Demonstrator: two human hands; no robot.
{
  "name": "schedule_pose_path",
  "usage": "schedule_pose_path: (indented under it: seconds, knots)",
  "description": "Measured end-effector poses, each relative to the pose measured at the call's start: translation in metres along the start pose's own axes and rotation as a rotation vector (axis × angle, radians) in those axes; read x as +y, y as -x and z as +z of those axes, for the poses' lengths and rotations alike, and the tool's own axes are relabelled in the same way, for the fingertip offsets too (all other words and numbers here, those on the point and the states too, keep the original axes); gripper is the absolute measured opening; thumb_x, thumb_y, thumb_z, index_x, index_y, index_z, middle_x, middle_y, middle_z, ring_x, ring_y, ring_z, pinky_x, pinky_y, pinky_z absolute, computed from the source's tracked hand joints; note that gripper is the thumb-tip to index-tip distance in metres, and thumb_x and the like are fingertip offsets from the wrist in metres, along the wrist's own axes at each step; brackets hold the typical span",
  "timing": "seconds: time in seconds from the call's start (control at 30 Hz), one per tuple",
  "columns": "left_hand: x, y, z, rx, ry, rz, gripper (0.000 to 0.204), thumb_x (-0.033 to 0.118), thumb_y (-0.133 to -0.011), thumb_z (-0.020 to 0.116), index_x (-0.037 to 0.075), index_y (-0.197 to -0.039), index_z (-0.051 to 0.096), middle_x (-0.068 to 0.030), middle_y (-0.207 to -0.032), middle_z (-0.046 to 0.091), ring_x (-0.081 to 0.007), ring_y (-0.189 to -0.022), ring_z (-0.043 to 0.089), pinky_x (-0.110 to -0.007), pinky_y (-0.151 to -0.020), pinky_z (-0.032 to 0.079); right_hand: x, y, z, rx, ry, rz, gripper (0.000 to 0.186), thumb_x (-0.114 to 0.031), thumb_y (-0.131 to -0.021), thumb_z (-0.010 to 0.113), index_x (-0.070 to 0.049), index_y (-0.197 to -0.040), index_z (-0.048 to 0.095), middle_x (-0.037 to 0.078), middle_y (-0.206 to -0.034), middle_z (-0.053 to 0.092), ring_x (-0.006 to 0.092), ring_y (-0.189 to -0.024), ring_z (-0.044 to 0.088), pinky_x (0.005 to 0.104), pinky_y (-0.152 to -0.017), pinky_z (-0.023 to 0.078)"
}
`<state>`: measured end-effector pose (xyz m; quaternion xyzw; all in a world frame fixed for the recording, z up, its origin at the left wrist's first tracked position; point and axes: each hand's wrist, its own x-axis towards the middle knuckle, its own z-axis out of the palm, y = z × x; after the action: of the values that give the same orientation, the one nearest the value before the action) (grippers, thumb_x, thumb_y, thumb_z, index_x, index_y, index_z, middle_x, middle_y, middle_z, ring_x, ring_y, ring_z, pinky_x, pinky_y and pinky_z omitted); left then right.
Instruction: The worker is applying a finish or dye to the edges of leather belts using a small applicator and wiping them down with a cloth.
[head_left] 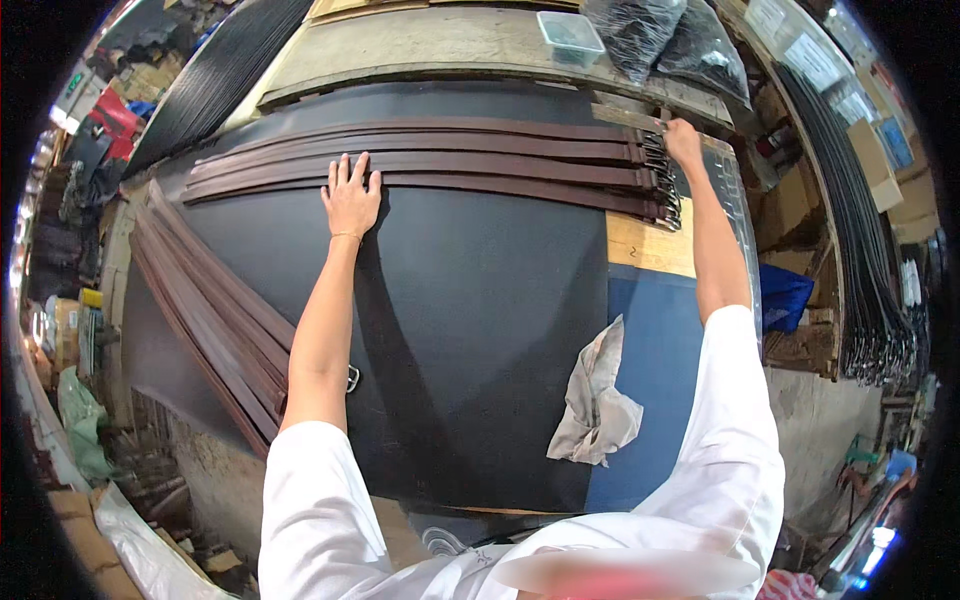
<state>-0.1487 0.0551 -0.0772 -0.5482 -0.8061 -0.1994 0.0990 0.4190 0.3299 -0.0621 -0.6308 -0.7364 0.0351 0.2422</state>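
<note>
Several dark brown leather belts (pixel 500 150) lie side by side across the far part of a black-topped table, their metal buckles (pixel 662 180) bunched at the right end. My left hand (pixel 350 200) rests flat on the belts left of their middle, fingers spread. Beyond the buckles, at the far right corner, my right hand (pixel 684 143) is closed, with its fingers curled beside the topmost buckle; what it grips is too small to make out. A second bundle of brown belts (pixel 205 305) fans out at the left, partly under my left forearm, with one buckle (pixel 352 378) showing past it.
A crumpled grey cloth (pixel 597 400) lies on the table's blue section (pixel 650 310) at the right. Behind the table, a clear plastic tub (pixel 570 40) and dark plastic bags (pixel 690 45) stand on a ledge. Black belts (pixel 860 240) hang at the right; more black strips (pixel 220 80) lie far left.
</note>
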Motion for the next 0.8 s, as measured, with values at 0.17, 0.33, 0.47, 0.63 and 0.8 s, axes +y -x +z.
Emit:
schedule_pose_path:
  seconds: [0.17,0.33,0.47,0.63,0.8]
  knots:
    - [0.043,-0.005,0.008,-0.003,0.057,0.012,0.051,0.047,-0.097,0.050,0.029,-0.145,0.050,-0.0096,-0.157,0.039,-0.0306,-0.148,0.030,-0.061,-0.115,0.026,0.051,-0.002,-0.078,0.135,-0.366,0.367,0.025,-0.021,-0.101,0.050,-0.002,-0.103,0.067,0.006,-0.087,0.070,0.0123,-0.081,0.067,0.0318,-0.058,0.051]
    - [-0.002,0.006,-0.005,0.001,0.001,-0.045,0.051,0.047,-0.097,0.049,0.028,-0.144,0.050,-0.0108,-0.157,0.038,-0.0308,-0.148,0.029,-0.062,-0.115,0.025,-0.055,0.106,-0.102,0.109,-0.898,0.226,0.027,-0.023,-0.107,0.048,-0.002,-0.104,0.064,0.004,-0.092,0.068,0.0110,-0.077,0.063,0.0269,-0.064,0.050]
    - [0.024,-0.002,-0.002,0.026,0.049,0.005,0.053,0.047,-0.098,0.045,0.022,-0.144,0.050,-0.0140,-0.156,0.038,-0.0318,-0.148,0.028,-0.065,-0.115,0.021,-0.131,0.201,-0.110,0.069,-1.398,0.427,0.023,-0.023,-0.107,0.048,-0.006,-0.105,0.063,0.004,-0.086,0.064,0.0126,-0.072,0.060,0.0286,-0.062,0.051]
    - [0.014,0.002,0.006,0.067,0.120,-0.034,0.049,0.039,-0.100,0.043,0.018,-0.143,0.051,-0.0149,-0.154,0.040,-0.0312,-0.148,0.028,-0.065,-0.116,0.021,-0.283,0.256,-0.029,-0.116,-1.709,0.453,0.021,-0.021,-0.107,0.048,-0.003,-0.104,0.061,0.004,-0.086,0.062,0.0122,-0.065,0.056,0.0281,-0.060,0.050]
    - [0.016,0.005,0.004,-0.001,0.087,-0.091,0.047,0.034,-0.101,0.042,0.014,-0.143,0.049,-0.0163,-0.156,0.036,-0.0329,-0.148,0.027,-0.064,-0.116,0.023,-0.306,0.290,0.027,-0.054,-1.537,0.296,0.023,-0.020,-0.108,0.044,-0.002,-0.104,0.058,0.002,-0.080,0.057,0.0081,-0.062,0.051,0.0240,-0.057,0.045]
